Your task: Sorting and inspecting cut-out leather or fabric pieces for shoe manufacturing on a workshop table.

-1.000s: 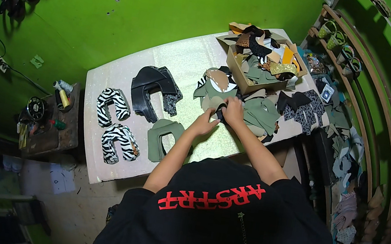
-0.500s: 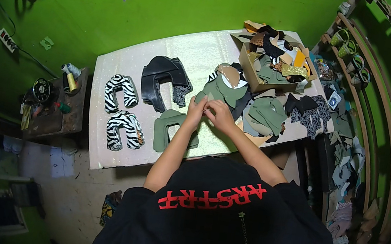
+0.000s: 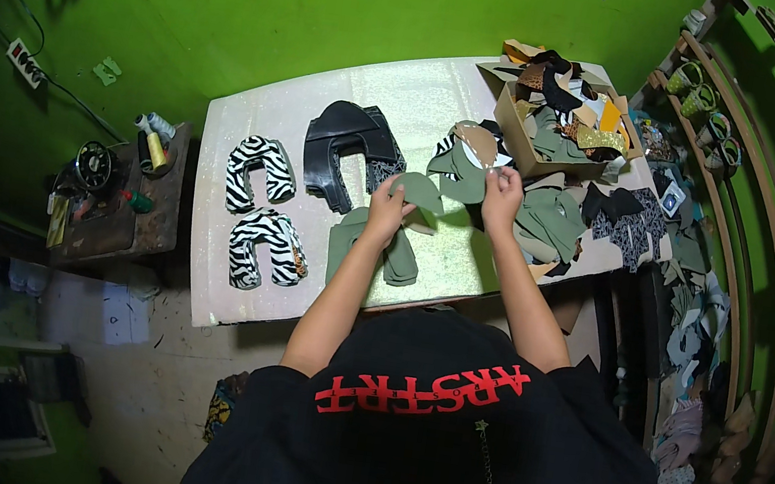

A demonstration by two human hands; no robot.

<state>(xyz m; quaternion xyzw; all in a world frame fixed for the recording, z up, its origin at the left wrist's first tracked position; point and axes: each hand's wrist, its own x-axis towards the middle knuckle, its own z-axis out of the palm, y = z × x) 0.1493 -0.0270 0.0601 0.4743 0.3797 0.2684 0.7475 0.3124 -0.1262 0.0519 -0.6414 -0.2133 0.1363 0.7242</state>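
Note:
My left hand point(image 3: 390, 214) holds a curved olive-green cut piece point(image 3: 418, 190) between thumb and fingers, raised over the table. My right hand point(image 3: 502, 201) is closed in a pinch at the right edge of another green cut piece point(image 3: 463, 187), lying on a small pile with a tan piece point(image 3: 475, 143) and zebra-print ones. Just below my left hand lies a stack of green U-shaped pieces point(image 3: 401, 260), partly hidden by that hand. Black U-shaped pieces point(image 3: 329, 153) rest farther back, and two zebra-print U-shaped stacks point(image 3: 241, 182) stand at the left.
A cardboard box point(image 3: 520, 162) of mixed scraps stands at the table's back right. Loose green pieces point(image 3: 551, 221) and black patterned scraps point(image 3: 632, 229) lie before it. A wooden rack point(image 3: 716, 191) runs along the right wall. Thread spools point(image 3: 156, 147) sit on a sewing table at the left.
My hands were together over the pile and have moved apart. The left one has lifted a green piece leftward; the right one has shifted right and back. The view has shifted slightly.

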